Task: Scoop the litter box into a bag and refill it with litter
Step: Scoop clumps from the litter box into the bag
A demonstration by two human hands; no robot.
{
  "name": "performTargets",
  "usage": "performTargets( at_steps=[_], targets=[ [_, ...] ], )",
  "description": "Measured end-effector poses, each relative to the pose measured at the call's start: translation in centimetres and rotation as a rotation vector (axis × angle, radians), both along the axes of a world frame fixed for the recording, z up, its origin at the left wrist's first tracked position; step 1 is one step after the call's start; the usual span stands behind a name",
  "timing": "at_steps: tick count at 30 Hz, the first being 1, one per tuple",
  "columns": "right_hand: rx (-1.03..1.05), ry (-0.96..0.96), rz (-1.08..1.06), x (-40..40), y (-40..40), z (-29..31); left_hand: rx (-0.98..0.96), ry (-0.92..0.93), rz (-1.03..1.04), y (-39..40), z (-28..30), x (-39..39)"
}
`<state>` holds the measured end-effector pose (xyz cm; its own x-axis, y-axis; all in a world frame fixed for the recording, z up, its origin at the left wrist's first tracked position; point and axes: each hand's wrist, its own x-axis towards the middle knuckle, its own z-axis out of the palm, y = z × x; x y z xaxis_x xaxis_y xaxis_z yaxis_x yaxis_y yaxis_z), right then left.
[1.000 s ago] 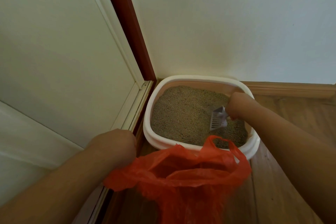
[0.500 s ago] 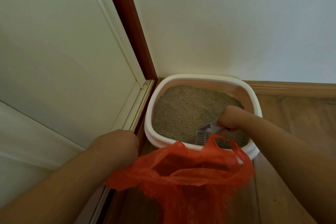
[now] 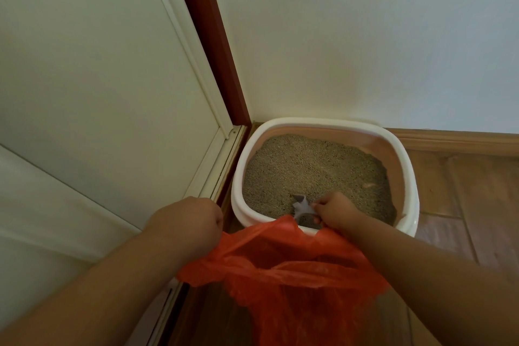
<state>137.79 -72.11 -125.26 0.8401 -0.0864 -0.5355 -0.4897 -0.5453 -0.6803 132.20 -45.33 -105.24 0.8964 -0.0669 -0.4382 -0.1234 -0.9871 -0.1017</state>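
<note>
A white litter box [image 3: 408, 174] with a pink inner wall stands in the room's corner, filled with grey-brown litter [image 3: 311, 174]. My right hand [image 3: 335, 212] grips a small grey scoop [image 3: 302, 206] at the box's near edge, its blade down in the litter. My left hand [image 3: 186, 226] holds the rim of a red plastic bag [image 3: 295, 284], which hangs open just in front of the box. The bag's upper edge hides part of the scoop and the box's near rim.
A white door [image 3: 98, 78] with a dark red frame [image 3: 213, 45] stands on the left. A white wall rises behind the box, with a wooden skirting board [image 3: 455, 139] at its foot. Wooden floor [image 3: 471, 211] lies to the right.
My right hand has dragged the scoop through the litter from the right middle of the box toward the near edge, close to the bag. The left hand and bag have barely moved.
</note>
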Motion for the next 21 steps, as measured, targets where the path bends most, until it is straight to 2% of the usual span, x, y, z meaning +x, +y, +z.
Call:
performTargets(
  at_steps=[8, 15, 21],
  targets=[
    [0.412, 0.002, -0.244, -0.8, -1.6, 0.3, -0.016, 0.010, 0.024, 0.1, 0.6, -0.2],
    [0.521, -0.210, -0.375, -0.3, -3.7, 2.1, -0.037, -0.032, -0.016, -0.6, 0.8, -0.5],
    [0.471, -0.276, -0.323, 0.1, -4.8, 4.0, -0.034, -0.040, -0.027, -1.4, 0.7, -0.6]
  ],
)
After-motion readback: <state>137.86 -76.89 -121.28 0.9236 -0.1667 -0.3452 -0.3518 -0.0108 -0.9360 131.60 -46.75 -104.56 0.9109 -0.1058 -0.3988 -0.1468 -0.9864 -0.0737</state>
